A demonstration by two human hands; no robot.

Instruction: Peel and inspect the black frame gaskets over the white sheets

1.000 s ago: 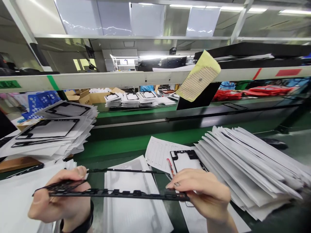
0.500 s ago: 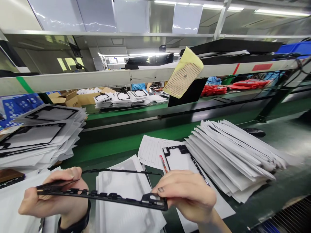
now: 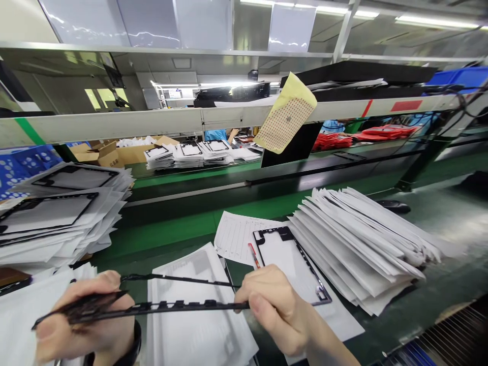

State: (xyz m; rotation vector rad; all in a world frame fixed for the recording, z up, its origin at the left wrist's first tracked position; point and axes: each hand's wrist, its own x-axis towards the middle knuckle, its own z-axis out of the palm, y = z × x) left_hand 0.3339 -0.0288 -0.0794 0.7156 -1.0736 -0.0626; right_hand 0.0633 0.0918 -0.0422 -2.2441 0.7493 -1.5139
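One black frame (image 3: 190, 306), thin-railed, held level above the sheet stack (image 3: 194, 335); its right end disappears into the right hand (image 3: 278, 310), its left end is blurred and partly covered by fingers, detail unreadable.

Two hands, each with its grip closed on the black frame. Left hand (image 3: 87, 325): left of the sheet stack, thumb and bent index finger pinching the frame's end; dark wristband (image 3: 134, 345), cut off at the bottom edge. Right hand: over the sheet stack's right edge, knuckles bent, thumb laid forward; forearm slanting in from lower right, cut off.

One second frame (image 3: 305, 259), lying right of the sheet stack, lower left corner behind the right hand.

One red-tipped pen (image 3: 253, 254), beyond the sheet stack's right edge, lower end hidden.

Sheet stack: near end cropped, surface partly hidden by the black frame.
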